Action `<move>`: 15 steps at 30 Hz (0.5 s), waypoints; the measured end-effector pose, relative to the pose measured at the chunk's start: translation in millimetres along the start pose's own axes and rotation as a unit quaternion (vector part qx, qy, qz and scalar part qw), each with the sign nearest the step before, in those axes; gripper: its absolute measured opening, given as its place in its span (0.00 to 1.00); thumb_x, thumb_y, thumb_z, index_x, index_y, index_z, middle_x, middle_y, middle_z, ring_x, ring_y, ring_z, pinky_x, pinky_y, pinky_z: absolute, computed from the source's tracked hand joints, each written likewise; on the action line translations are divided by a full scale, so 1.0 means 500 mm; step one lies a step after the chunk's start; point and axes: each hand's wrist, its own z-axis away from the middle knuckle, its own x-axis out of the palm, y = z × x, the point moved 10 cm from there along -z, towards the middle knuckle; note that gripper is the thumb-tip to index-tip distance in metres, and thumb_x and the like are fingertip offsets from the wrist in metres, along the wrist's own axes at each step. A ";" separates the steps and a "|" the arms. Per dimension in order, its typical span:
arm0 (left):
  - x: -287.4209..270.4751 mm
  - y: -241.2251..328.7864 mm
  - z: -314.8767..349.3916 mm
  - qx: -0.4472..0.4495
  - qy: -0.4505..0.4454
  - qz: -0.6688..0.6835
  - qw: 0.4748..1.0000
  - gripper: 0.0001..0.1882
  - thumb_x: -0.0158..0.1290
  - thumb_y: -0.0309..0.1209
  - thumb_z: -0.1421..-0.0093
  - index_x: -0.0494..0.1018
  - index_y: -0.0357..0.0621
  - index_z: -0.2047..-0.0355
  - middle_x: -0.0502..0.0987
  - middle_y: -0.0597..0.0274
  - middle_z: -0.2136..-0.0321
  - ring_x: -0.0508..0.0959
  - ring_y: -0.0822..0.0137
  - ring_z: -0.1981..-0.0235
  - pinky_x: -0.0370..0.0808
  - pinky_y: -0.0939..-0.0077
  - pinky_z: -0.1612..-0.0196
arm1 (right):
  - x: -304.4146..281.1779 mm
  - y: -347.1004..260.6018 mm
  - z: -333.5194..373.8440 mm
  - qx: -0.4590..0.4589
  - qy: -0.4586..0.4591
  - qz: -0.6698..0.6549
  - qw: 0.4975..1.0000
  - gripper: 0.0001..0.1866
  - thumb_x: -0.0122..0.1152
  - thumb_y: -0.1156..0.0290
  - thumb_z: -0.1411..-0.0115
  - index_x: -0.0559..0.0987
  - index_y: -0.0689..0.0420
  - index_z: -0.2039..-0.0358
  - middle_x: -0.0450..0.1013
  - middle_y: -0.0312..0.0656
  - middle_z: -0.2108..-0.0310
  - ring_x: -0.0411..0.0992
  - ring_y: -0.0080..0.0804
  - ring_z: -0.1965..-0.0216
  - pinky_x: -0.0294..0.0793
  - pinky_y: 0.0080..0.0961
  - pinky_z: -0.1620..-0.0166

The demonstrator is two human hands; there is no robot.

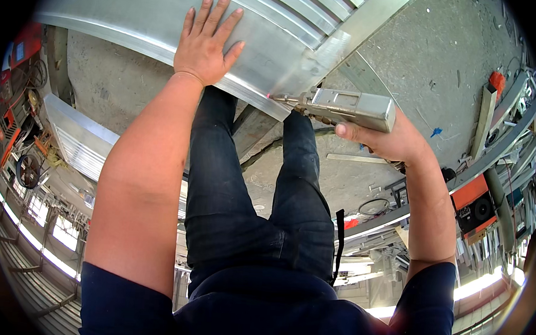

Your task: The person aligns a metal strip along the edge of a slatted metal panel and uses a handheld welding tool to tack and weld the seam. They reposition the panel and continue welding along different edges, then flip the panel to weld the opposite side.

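Resting palm-down w/ fingers spread, L hand (204,55) lies flat on the panel (268,52) by its near edge, wrist over that edge; it's open, fingers pointing twd the far side. R hand (393,141) is clenched round the gun (353,108), a boxy grey metal tool, thumb along its underside; other fingers mostly hidden. Gun's nozzle (287,99) pts L, tip at the panel's near edge, nr the near R corner, w/ a small red dot (268,96) on the metal just off the tip. Can't tell if tip & metal touch. Panel's silver, plain on the near part, w/ raised slats (288,15) twd the far R part. It's in front of the person, above the concrete floor (431,67); supports mostly hidden. Dk trousers (236,190) reach the near edge. On floor R of panel: blue scrap (436,132); closer in, a thin strip (356,158). Further R, orange/blk box (473,205). Off L, 2nd panel (79,127), ribbed in part.
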 end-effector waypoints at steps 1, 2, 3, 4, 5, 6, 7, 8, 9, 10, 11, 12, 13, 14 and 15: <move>0.002 -0.001 0.000 -0.001 -0.004 -0.002 1.000 0.33 0.50 0.50 0.36 0.58 0.65 0.32 0.50 0.66 0.28 0.49 0.56 0.27 0.47 0.50 0.28 | 0.000 -0.001 0.000 0.003 -0.001 0.002 1.000 0.28 0.72 0.51 0.44 0.80 0.56 0.49 0.80 0.41 0.58 0.76 0.30 0.57 0.74 0.29 0.52; 0.003 -0.002 -0.001 -0.002 -0.008 -0.005 1.000 0.33 0.50 0.50 0.37 0.58 0.64 0.32 0.51 0.66 0.28 0.49 0.56 0.28 0.47 0.50 0.28 | 0.001 -0.002 0.000 0.005 -0.002 0.003 1.000 0.28 0.72 0.52 0.44 0.80 0.55 0.49 0.80 0.41 0.58 0.75 0.30 0.56 0.74 0.29 0.51; 0.004 -0.003 -0.001 -0.003 -0.011 -0.007 1.000 0.33 0.50 0.49 0.37 0.59 0.64 0.32 0.51 0.65 0.28 0.49 0.56 0.28 0.47 0.50 0.28 | 0.001 -0.005 -0.001 -0.006 -0.002 -0.005 1.000 0.27 0.71 0.52 0.43 0.80 0.55 0.49 0.80 0.41 0.57 0.75 0.30 0.56 0.74 0.29 0.51; 0.002 -0.002 -0.002 0.000 -0.008 -0.005 1.000 0.33 0.51 0.48 0.37 0.59 0.63 0.32 0.52 0.64 0.29 0.50 0.55 0.28 0.47 0.49 0.28 | 0.002 -0.006 -0.002 -0.018 -0.003 -0.012 1.000 0.27 0.71 0.52 0.43 0.80 0.55 0.49 0.80 0.41 0.57 0.75 0.30 0.56 0.74 0.29 0.51; -0.001 0.000 -0.003 0.001 -0.005 -0.002 1.000 0.33 0.51 0.48 0.37 0.59 0.62 0.32 0.52 0.64 0.29 0.51 0.54 0.28 0.47 0.49 0.29 | 0.003 -0.008 -0.002 -0.030 -0.002 -0.019 0.999 0.27 0.71 0.53 0.43 0.80 0.55 0.48 0.80 0.40 0.56 0.75 0.29 0.55 0.74 0.29 0.51; -0.004 0.002 -0.004 0.004 -0.002 0.000 1.000 0.33 0.50 0.48 0.37 0.59 0.62 0.32 0.52 0.64 0.29 0.51 0.54 0.28 0.48 0.49 0.29 | 0.005 -0.001 -0.006 -0.045 -0.001 -0.025 0.999 0.26 0.71 0.53 0.43 0.80 0.55 0.49 0.80 0.40 0.56 0.75 0.30 0.55 0.74 0.29 0.51; -0.006 0.003 -0.004 0.008 0.002 0.001 1.000 0.33 0.50 0.48 0.36 0.59 0.62 0.32 0.52 0.63 0.29 0.51 0.54 0.28 0.48 0.48 0.29 | 0.006 0.003 -0.008 -0.061 0.001 -0.031 0.998 0.26 0.71 0.53 0.43 0.80 0.55 0.49 0.80 0.41 0.57 0.75 0.30 0.56 0.74 0.29 0.51; -0.006 0.003 -0.004 0.008 0.001 0.000 1.000 0.33 0.50 0.49 0.36 0.59 0.62 0.32 0.52 0.63 0.29 0.51 0.54 0.28 0.48 0.48 0.29 | 0.005 0.005 -0.009 -0.059 0.001 -0.030 0.998 0.26 0.71 0.52 0.43 0.80 0.55 0.49 0.80 0.41 0.57 0.76 0.30 0.56 0.74 0.29 0.51; -0.005 0.003 -0.005 0.008 0.000 -0.002 1.000 0.33 0.50 0.49 0.36 0.59 0.62 0.32 0.52 0.63 0.29 0.51 0.54 0.28 0.48 0.48 0.29 | 0.005 0.007 -0.010 -0.057 0.002 -0.028 0.998 0.26 0.71 0.52 0.43 0.80 0.55 0.49 0.80 0.41 0.57 0.76 0.30 0.56 0.74 0.29 0.51; -0.004 0.003 -0.005 0.008 0.000 -0.003 1.000 0.33 0.50 0.49 0.36 0.59 0.62 0.32 0.52 0.63 0.29 0.51 0.54 0.28 0.48 0.48 0.29 | 0.004 0.008 -0.010 -0.055 0.003 -0.027 0.998 0.26 0.71 0.52 0.43 0.80 0.55 0.49 0.80 0.41 0.57 0.76 0.30 0.56 0.74 0.29 0.51; -0.004 0.002 -0.004 0.008 0.000 -0.004 1.000 0.33 0.50 0.49 0.36 0.59 0.62 0.32 0.52 0.63 0.29 0.51 0.54 0.28 0.48 0.48 0.29 | 0.004 0.010 -0.010 -0.054 0.003 -0.025 0.998 0.27 0.71 0.52 0.43 0.80 0.55 0.49 0.80 0.41 0.57 0.76 0.30 0.56 0.74 0.29 0.51; -0.004 0.002 -0.003 0.008 0.000 -0.006 1.000 0.33 0.50 0.49 0.36 0.59 0.62 0.32 0.52 0.63 0.29 0.51 0.54 0.28 0.48 0.48 0.29 | 0.003 0.011 -0.010 -0.052 0.004 -0.024 0.998 0.27 0.71 0.52 0.43 0.80 0.55 0.49 0.80 0.41 0.57 0.76 0.31 0.56 0.74 0.29 0.51; -0.003 0.002 -0.002 0.008 0.001 -0.007 1.000 0.33 0.50 0.49 0.36 0.59 0.62 0.32 0.52 0.63 0.29 0.51 0.54 0.28 0.48 0.48 0.29 | 0.003 0.013 -0.010 -0.051 0.004 -0.023 0.998 0.27 0.71 0.52 0.43 0.80 0.55 0.49 0.80 0.41 0.58 0.76 0.31 0.56 0.74 0.29 0.51; -0.002 0.001 -0.002 0.006 -0.001 -0.007 1.000 0.33 0.50 0.49 0.36 0.59 0.62 0.32 0.52 0.63 0.29 0.51 0.54 0.28 0.48 0.48 0.29 | 0.002 0.014 -0.009 -0.050 0.005 -0.021 0.999 0.27 0.71 0.52 0.44 0.80 0.55 0.49 0.80 0.41 0.58 0.76 0.31 0.56 0.74 0.29 0.51; -0.001 0.001 -0.002 0.005 -0.003 -0.008 1.000 0.33 0.50 0.49 0.36 0.59 0.62 0.32 0.52 0.63 0.29 0.51 0.54 0.28 0.48 0.48 0.29 | 0.001 0.015 -0.008 -0.049 0.005 -0.020 0.999 0.27 0.71 0.52 0.44 0.80 0.55 0.49 0.80 0.41 0.58 0.76 0.31 0.56 0.74 0.29 0.51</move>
